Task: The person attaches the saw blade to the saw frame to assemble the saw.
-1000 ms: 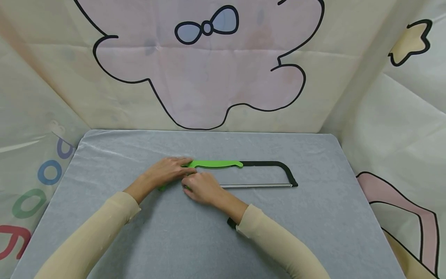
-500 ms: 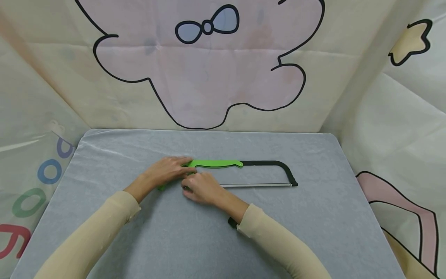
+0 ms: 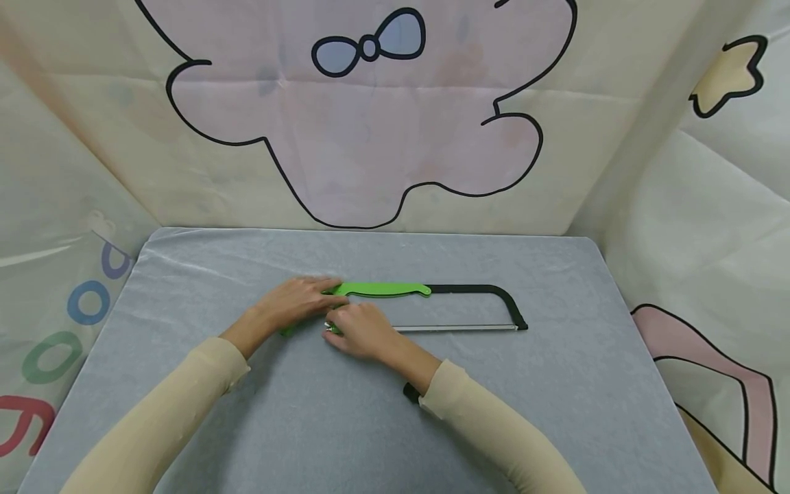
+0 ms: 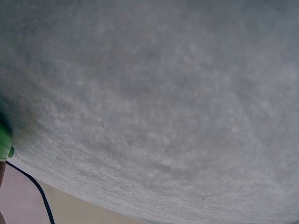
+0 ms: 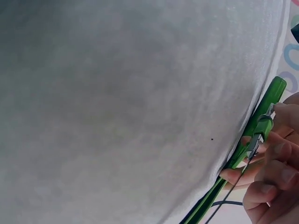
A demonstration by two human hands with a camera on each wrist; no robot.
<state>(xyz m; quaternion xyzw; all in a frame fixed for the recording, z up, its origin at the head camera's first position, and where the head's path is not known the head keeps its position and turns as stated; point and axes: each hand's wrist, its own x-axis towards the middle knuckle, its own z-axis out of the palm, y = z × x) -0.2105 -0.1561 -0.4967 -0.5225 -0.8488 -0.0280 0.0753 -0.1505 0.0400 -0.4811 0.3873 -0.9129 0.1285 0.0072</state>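
Note:
A hacksaw (image 3: 384,289) with a green handle and black front frame lies on the grey cloth, its thin blade (image 3: 457,328) toward the person. My left hand (image 3: 300,300) grips the green handle end at the left, fingers over it. Close beside it, my right hand (image 3: 361,331) has its fingers curled at the blade's handle end. There, the right wrist view shows a small metal wing nut (image 5: 269,111) pinched at the fingertips, next to the green blade holder (image 5: 264,126). Only a green handle tip (image 4: 4,143) shows in the left wrist view.
A grey cloth-covered table (image 3: 531,412) lies under everything. Patterned fabric walls (image 3: 395,137) stand behind it and at both sides. A short black piece (image 3: 411,392) shows at the right wrist, by the sleeve cuff.
My right fingertips have shifted slightly at the wing nut, and a bit of metal now shows beside them. The left hand and the hacksaw stay in place.

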